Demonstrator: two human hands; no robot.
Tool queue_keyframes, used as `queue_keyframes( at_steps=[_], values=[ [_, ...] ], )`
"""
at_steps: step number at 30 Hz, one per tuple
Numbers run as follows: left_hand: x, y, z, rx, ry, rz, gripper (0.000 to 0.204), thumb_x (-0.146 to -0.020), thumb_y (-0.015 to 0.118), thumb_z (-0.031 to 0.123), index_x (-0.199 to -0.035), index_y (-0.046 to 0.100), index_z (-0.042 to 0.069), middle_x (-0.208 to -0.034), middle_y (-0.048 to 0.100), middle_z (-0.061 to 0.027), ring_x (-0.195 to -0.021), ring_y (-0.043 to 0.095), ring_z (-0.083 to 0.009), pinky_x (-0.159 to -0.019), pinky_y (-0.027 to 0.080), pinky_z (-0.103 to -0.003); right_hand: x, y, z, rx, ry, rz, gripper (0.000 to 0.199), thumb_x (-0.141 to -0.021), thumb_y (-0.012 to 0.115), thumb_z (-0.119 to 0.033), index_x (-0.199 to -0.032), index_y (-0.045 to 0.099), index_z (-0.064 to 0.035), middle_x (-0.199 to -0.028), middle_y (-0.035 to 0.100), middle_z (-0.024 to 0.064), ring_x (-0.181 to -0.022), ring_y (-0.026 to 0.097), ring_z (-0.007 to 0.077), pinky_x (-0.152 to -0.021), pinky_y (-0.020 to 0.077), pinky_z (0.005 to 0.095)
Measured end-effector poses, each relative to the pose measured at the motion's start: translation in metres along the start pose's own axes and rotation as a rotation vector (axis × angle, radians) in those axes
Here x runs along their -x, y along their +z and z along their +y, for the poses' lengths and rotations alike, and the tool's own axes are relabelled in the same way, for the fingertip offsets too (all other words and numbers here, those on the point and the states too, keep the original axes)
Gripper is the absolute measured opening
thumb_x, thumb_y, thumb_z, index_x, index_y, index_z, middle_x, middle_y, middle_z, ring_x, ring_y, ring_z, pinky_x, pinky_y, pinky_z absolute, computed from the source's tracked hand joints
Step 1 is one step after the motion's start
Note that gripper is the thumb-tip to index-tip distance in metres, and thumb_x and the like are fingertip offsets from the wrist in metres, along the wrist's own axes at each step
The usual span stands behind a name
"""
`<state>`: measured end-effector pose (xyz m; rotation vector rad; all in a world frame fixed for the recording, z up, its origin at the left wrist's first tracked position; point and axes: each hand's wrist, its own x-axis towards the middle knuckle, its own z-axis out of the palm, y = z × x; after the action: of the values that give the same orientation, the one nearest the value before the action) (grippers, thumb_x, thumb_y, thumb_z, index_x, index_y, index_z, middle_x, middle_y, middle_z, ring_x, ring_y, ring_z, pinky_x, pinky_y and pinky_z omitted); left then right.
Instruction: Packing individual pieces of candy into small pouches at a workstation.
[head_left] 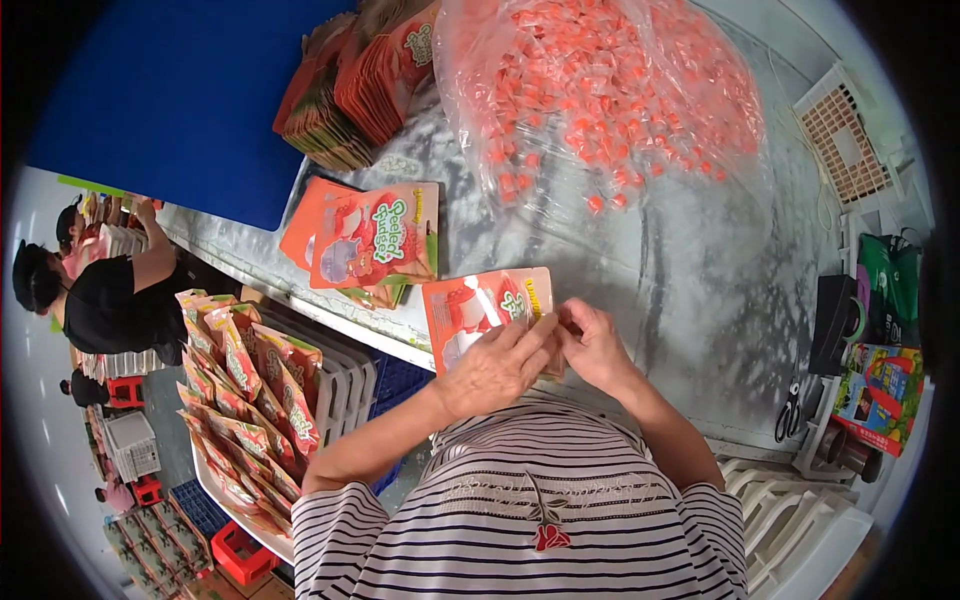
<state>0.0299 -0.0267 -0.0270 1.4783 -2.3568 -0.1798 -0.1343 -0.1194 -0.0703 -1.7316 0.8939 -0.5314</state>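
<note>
An orange snack pouch (470, 312) with a fruit picture lies flat on the grey marbled table (700, 270) right in front of me. My left hand (497, 362) rests on its lower right part, fingers pressed on the pouch's right edge. My right hand (592, 343) pinches that same right edge from the other side. Both hands touch each other at the pouch's opening.
A short stack of the same pouches (372, 238) lies left of it, more bundles (360, 85) at the back. A big clear bag of orange wrapped candies (610, 95) fills the far table. Filled pouches stand in a white tray (245, 400) at my left. Other people work at the far left.
</note>
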Motion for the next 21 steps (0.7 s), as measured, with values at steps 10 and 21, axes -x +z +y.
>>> queue_keyframes(
  at_steps=[10, 21],
  values=[
    [-0.014, -0.018, -0.016, -0.280, 0.342, -0.069, 0.042, -0.071, 0.060, 0.020, -0.107, 0.062, -0.002, -0.122, 0.048, -0.0177, -0.086, 0.057, -0.0235, -0.057, 0.052, -0.032, 0.001, -0.007, -0.009, 0.060, 0.007, -0.095, 0.014, -0.082, 0.064, -0.002, -0.095, 0.059, 0.0009, -0.080, 0.068, 0.0156, -0.071, 0.067, 0.0210, -0.064, 0.0520, 0.0327],
    [-0.020, -0.012, -0.009, -0.286, 0.275, -0.278, 0.023, -0.076, 0.057, 0.012, -0.093, 0.052, -0.002, -0.081, 0.054, -0.0118, -0.060, 0.060, -0.0208, -0.048, 0.048, -0.029, -0.007, -0.011, -0.013, 0.165, 0.055, -0.237, 0.023, -0.077, 0.064, -0.006, -0.098, 0.061, 0.0029, -0.087, 0.065, 0.0240, -0.083, 0.065, 0.0374, -0.073, 0.0508, 0.0416]
  ],
)
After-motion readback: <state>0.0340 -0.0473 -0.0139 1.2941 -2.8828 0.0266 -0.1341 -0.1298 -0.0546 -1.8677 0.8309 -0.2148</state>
